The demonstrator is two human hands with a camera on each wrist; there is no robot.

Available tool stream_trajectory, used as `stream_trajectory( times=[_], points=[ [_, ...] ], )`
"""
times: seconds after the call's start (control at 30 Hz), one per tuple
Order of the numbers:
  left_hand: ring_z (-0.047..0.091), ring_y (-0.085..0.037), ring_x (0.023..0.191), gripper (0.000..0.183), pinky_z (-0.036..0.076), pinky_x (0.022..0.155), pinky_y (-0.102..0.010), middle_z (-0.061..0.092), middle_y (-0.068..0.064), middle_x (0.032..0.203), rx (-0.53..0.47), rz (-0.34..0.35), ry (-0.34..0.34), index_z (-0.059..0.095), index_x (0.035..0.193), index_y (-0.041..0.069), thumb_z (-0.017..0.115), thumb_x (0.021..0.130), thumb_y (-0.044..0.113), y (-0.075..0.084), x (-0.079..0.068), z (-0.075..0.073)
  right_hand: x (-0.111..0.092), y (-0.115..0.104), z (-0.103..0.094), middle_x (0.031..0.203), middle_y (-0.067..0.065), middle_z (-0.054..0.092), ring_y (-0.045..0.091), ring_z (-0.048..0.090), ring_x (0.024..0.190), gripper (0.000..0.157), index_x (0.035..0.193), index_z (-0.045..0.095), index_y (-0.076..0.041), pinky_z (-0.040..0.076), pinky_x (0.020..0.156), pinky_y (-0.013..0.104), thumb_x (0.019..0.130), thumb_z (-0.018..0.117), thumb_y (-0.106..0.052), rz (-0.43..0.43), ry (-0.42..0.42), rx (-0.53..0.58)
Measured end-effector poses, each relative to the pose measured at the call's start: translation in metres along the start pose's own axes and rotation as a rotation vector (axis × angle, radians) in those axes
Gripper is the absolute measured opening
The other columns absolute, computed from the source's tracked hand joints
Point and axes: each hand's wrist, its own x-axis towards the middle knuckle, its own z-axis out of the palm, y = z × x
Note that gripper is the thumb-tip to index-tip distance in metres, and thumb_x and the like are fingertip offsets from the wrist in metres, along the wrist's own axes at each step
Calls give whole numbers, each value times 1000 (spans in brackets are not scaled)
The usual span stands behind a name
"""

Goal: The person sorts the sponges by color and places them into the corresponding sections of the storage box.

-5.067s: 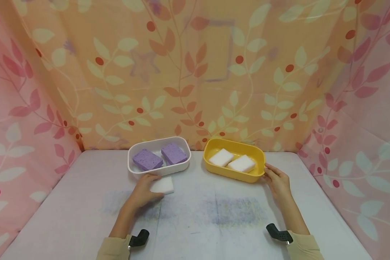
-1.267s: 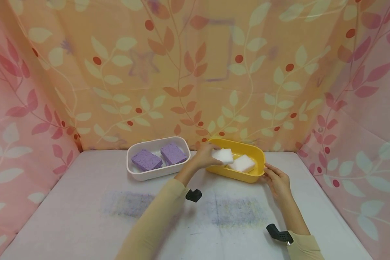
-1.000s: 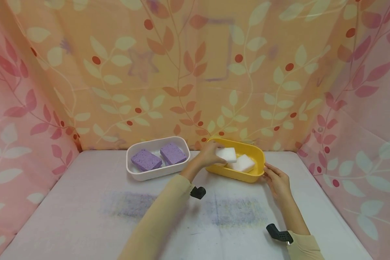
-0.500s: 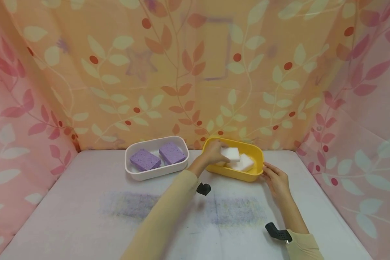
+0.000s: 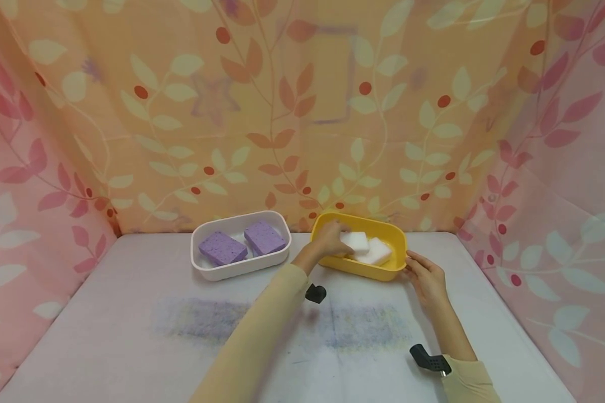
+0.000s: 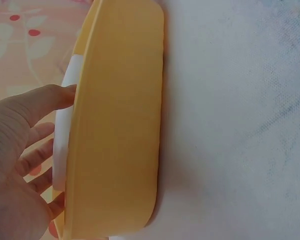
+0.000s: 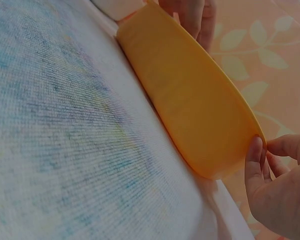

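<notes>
My left hand reaches into the yellow tray, holding a white sponge between thumb and fingers. A second white sponge lies in the tray, partly covered by the held one. The tray's left part is hidden behind my hand. In the left wrist view the held sponge shows just above the tray's rim, thumb on one side, fingers beyond. At the tray's right end, my right hand pinches the rim; the right wrist view shows thumb and fingertips on either side of it.
To the left stands a white tray with two purple sponges inside. Both trays are at the back of the white table, before a leaf-patterned curtain. Bluish smudges mark the tabletop.
My left hand has carried the white sponge from the table before the white tray rightward into the yellow tray, lowering it slightly in the last half second. The right hand stays at the rim.
</notes>
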Motion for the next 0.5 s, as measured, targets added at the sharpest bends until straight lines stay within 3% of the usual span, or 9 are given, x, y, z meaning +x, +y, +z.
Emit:
stream_trajectory(
  times=[0.3, 0.5],
  points=[
    [50, -28, 131, 61, 42, 119, -41, 60, -13, 142, -16, -57, -11, 65, 142, 4, 87, 89, 23, -6, -1, 3, -1, 0, 1, 97, -7, 74, 9, 67, 88, 20, 104, 78, -19, 59, 82, 17, 105, 64, -6, 18, -5, 7],
    [51, -26, 127, 62, 43, 118, -39, 61, -11, 140, -3, -53, -13, 65, 143, 6, 87, 89, 26, -8, 1, 4, -1, 0, 1, 97, -6, 74, 9, 67, 88, 18, 105, 78, -18, 59, 83, 17, 105, 64, -7, 20, -2, 12]
  ],
)
